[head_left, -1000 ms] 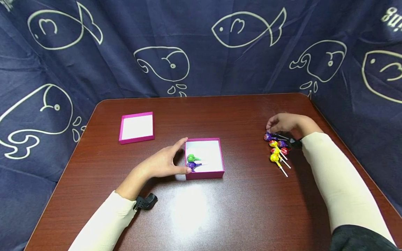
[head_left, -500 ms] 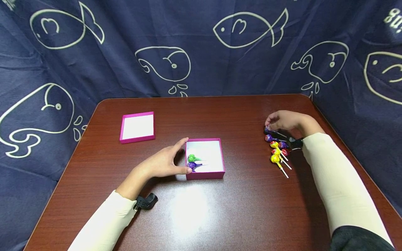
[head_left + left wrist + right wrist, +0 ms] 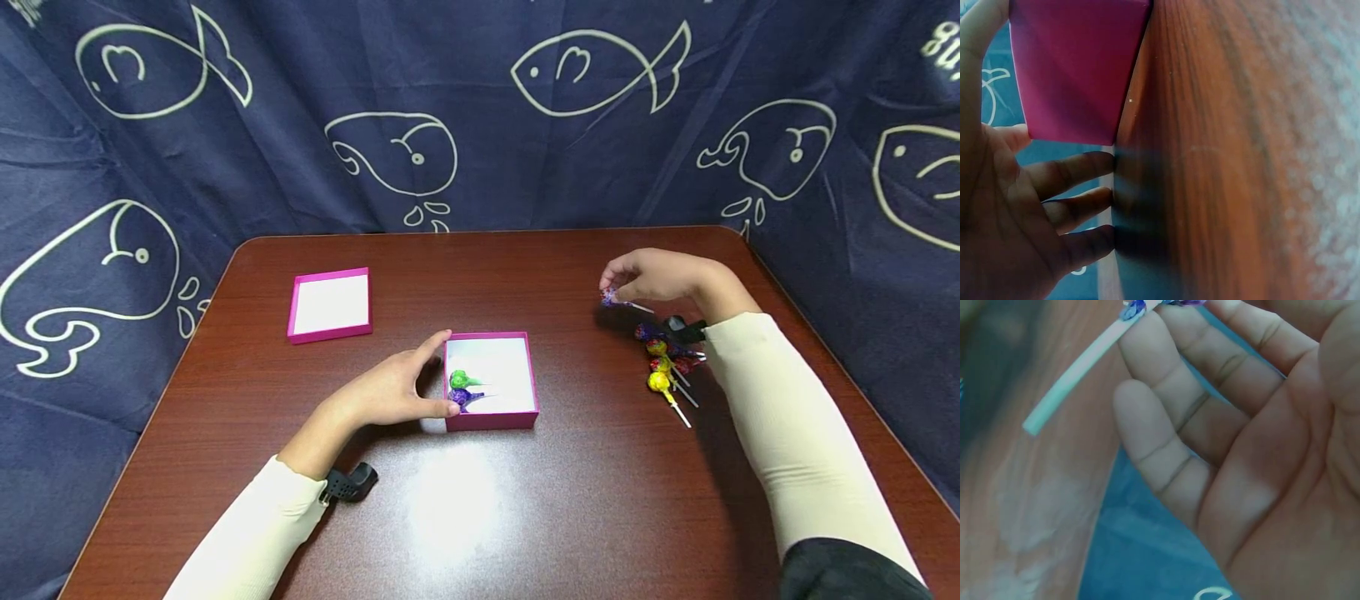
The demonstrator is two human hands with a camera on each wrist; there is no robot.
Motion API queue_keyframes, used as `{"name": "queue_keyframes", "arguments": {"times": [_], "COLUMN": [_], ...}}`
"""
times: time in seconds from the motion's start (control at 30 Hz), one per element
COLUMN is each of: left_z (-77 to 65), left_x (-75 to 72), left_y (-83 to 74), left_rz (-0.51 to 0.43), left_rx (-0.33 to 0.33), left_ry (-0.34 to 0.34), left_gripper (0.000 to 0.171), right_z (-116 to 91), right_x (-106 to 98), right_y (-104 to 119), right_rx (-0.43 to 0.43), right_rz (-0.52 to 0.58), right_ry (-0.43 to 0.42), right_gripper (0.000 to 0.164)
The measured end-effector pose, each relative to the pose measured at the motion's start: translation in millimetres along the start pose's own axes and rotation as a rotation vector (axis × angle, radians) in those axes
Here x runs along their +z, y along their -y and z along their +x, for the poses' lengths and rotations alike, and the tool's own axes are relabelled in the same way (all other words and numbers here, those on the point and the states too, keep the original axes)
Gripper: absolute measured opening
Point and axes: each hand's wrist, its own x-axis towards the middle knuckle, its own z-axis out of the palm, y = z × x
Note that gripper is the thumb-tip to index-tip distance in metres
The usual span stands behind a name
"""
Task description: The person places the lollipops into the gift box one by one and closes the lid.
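In the head view, a pink square box [image 3: 491, 422] with a white inside sits mid-table. My left hand [image 3: 390, 387] holds its left side between thumb and index finger; the left wrist view shows the other fingers spread beside the pink wall [image 3: 1079, 69]. A green lollipop [image 3: 459, 380] and a purple lollipop [image 3: 463, 397] lie along the box's left side. Over the table's right part, my right hand [image 3: 660, 275] pinches another purple lollipop [image 3: 609, 297] by its wrapped head. Its white stick [image 3: 1072, 378] points away from the fingers in the right wrist view.
Below the right wrist lies a pile of lollipops, among them a yellow one [image 3: 659, 382] and a red one [image 3: 685, 365]. A pink lid [image 3: 330, 304] with a white inside rests at the back left. A blue curtain [image 3: 480, 167] hangs behind the table.
My right hand has lifted the purple lollipop off the pile and carried it left and toward the back. The left hand and the box stay in place.
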Motion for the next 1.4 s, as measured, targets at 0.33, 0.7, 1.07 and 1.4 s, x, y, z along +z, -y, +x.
{"name": "queue_keyframes", "arguments": {"times": [0.33, 0.7, 1.07, 1.4], "left_z": [0.5, 1.0, 0.8, 1.2], "left_x": [-0.1, -1.5, 0.6, -0.2], "left_y": [-0.8, -0.4, 0.2, -1.3], "left_rz": [-0.004, 0.000, -0.009, -0.001], "left_rx": [0.009, 0.017, 0.012, 0.016], "left_ry": [0.003, -0.007, -0.010, -0.005], "left_gripper": [0.109, 0.109, 0.108, 0.108], "right_z": [17, 29, 37, 48], "right_x": [5, 11, 29, 47], "right_y": [36, 72, 111, 135], "right_rx": [-0.097, -0.174, -0.316, -0.440], "right_rz": [-0.044, -0.057, -0.086, -0.133], "right_ry": [0.021, 0.026, -0.010, -0.001], "right_gripper": [0.011, 0.011, 0.013, 0.013]}}
